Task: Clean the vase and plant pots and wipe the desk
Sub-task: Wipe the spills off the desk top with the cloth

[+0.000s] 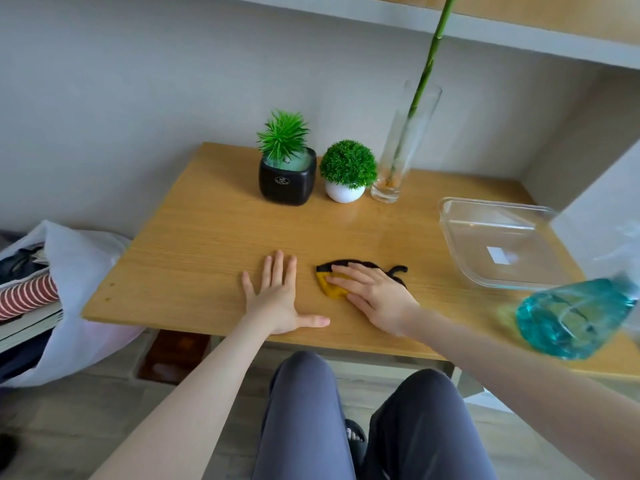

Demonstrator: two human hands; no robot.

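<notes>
My right hand point(375, 297) presses flat on a yellow cloth with a black edge point(332, 289) near the front middle of the wooden desk point(207, 237). My left hand point(277, 299) rests flat on the desk beside it, fingers spread. At the back stand a black square pot with a spiky green plant point(287, 181), a white round pot with a green ball plant point(344, 192) and a tall clear glass vase point(398, 161) holding one green stem.
A clear glass dish point(460, 251) sits at the right of the desk. A blue spray bottle point(571, 317) stands at the front right, blurred. A white bag with books and cloth point(79, 258) is left of the desk. A shelf runs overhead.
</notes>
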